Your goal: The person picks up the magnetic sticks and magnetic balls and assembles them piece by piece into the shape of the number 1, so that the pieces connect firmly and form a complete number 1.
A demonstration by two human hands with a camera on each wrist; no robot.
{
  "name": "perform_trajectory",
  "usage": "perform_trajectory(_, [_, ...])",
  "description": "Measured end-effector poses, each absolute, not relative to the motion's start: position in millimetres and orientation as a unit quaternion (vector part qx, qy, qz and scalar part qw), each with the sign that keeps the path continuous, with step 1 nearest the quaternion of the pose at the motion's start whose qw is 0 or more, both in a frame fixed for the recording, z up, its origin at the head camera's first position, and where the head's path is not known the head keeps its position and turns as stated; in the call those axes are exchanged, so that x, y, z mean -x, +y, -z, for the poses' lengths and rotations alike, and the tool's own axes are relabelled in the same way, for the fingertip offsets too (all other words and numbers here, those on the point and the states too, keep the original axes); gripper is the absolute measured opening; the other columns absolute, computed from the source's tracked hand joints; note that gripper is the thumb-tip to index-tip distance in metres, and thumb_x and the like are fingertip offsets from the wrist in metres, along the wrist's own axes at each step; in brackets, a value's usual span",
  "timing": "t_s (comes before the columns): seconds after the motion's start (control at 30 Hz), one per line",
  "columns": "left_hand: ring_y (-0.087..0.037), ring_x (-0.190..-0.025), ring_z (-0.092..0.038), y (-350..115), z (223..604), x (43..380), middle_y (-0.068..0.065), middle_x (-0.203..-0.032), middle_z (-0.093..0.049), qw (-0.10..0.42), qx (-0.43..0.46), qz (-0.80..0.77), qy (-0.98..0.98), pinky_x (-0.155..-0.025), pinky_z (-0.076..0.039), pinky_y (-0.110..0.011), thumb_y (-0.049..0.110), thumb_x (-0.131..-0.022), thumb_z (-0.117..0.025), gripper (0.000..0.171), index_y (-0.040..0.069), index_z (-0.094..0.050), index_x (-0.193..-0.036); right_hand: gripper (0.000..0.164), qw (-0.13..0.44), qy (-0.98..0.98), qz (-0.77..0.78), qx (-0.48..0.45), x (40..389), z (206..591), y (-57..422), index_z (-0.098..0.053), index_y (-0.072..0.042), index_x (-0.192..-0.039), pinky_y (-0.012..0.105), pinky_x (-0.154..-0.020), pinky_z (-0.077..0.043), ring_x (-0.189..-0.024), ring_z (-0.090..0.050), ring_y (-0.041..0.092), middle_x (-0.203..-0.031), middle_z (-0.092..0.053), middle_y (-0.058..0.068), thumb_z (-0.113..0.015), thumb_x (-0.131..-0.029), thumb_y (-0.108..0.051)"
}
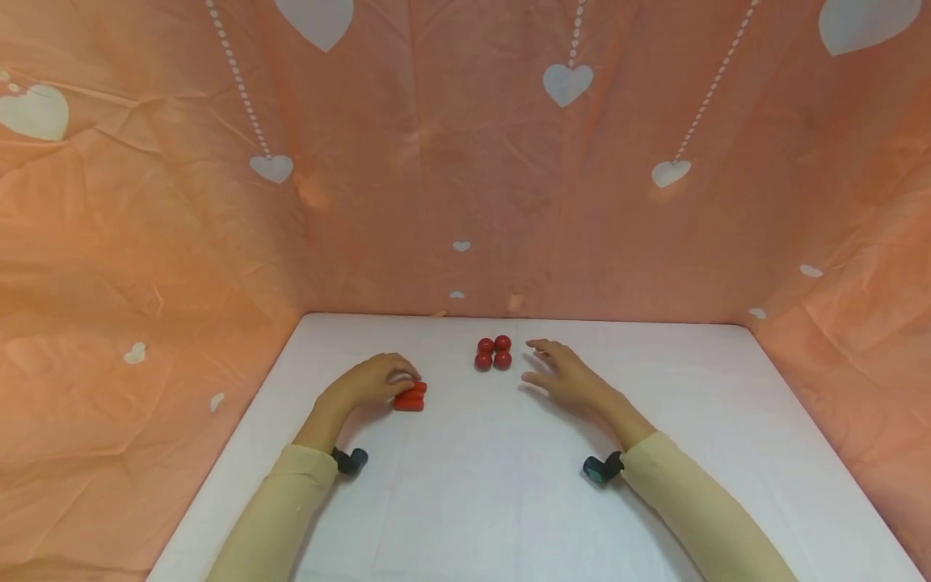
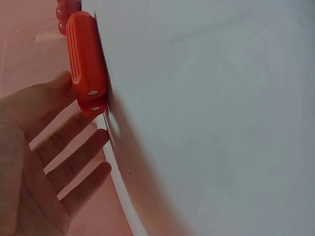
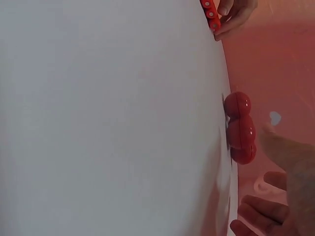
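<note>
Several short red rods (image 1: pixel 409 405), ribbed along the side with small silver discs in their ends (image 2: pixel 93 93), lie side by side on the table, left of the middle. My left hand (image 1: pixel 374 380) is bent over the rods from behind. Its thumb and index finger pinch the farthest one, whose grip is partly hidden; the other fingers are spread out in the left wrist view. A cluster of several glossy red balls (image 1: pixel 493 353) sits farther back near the middle. My right hand (image 1: pixel 570 378) hovers right of the balls, fingers apart, holding nothing.
The work surface is a white table (image 1: pixel 465 485). Its back edge meets an orange cloth wall (image 1: pixel 473 178) with printed hearts, and the same cloth hangs along both sides. Small dark cameras (image 1: pixel 351 461) are strapped at both wrists.
</note>
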State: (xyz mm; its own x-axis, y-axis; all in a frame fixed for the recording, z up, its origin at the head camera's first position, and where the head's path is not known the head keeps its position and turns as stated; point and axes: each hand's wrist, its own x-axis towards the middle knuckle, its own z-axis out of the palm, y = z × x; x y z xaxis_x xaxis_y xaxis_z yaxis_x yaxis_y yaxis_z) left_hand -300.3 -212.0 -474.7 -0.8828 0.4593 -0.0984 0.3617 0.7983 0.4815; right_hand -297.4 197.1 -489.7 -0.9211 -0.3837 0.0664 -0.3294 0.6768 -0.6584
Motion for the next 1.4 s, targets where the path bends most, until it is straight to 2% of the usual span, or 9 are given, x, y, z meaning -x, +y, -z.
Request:
perform_trajectory(0.23, [-0.032,-0.131,-0.061,-212.4,473.9,303.4,-0.002,-0.129,-0.072,0.096,-0.236,-0.231,0.939,-0.115,-0.046,-0.055,0.02,-0.104,-0.072,0.015,0.021,-0.079,-0.117,0.061,0.017,0.902,0.374,0.213,306.7,494.2,186.4,-0.055,-0.004,-0.151,0.058,-0.113,-0.046,-0.127,-0.06,0.039,-0.137,-0.064,0.021,-0.077,-0.101,-0.033])
perform_trajectory(0.57, [-0.032,-0.127,-0.063,-212.4,473.9,303.3,-0.004,-0.127,-0.072,0.094,-0.236,-0.227,0.94,-0.112,-0.048,-0.055,0.021,-0.104,-0.073,0.014,0.018,-0.08,-0.115,0.048,-0.006,0.896,0.395,0.205,311.6,495.8,170.9,-0.062,-0.001,-0.141,0.053,-0.104,-0.053,-0.113,-0.064,0.034,-0.126,-0.068,0.019,-0.077,-0.101,-0.023])
perform_trajectory(0.97, [-0.032,-0.131,-0.061,-209.4,475.2,304.4,-0.003,-0.13,-0.071,0.09,-0.237,-0.217,0.943,-0.115,-0.047,-0.054,0.021,-0.105,-0.071,0.015,0.019,-0.078,-0.118,0.038,0.0,0.898,0.406,0.171,314.6,496.5,155.4,-0.067,-0.002,-0.13,0.047,-0.097,-0.056,-0.103,-0.066,0.028,-0.112,-0.07,0.013,-0.079,-0.1,-0.02])
perform_trajectory(1.17, [-0.028,-0.123,-0.063,-203.7,474.7,303.8,-0.001,-0.125,-0.073,0.084,-0.227,-0.208,0.947,-0.11,-0.051,-0.052,0.025,-0.104,-0.072,0.017,0.019,-0.077,-0.12,0.036,-0.009,0.901,0.4,0.17,316.4,497.9,151.3,-0.067,-0.004,-0.13,0.044,-0.093,-0.057,-0.101,-0.066,0.027,-0.108,-0.07,0.011,-0.08,-0.099,-0.018])
perform_trajectory(1.4, [-0.024,-0.114,-0.065,-194.4,476.4,306.8,0.002,-0.116,-0.073,0.086,-0.224,-0.228,0.944,-0.109,-0.052,-0.05,0.028,-0.103,-0.074,0.02,0.018,-0.076,-0.12,0.037,0.002,0.901,0.406,0.155,317.9,498.6,146.2,-0.068,-0.007,-0.129,0.045,-0.096,-0.058,-0.104,-0.067,0.026,-0.111,-0.072,0.009,-0.081,-0.098,-0.021])
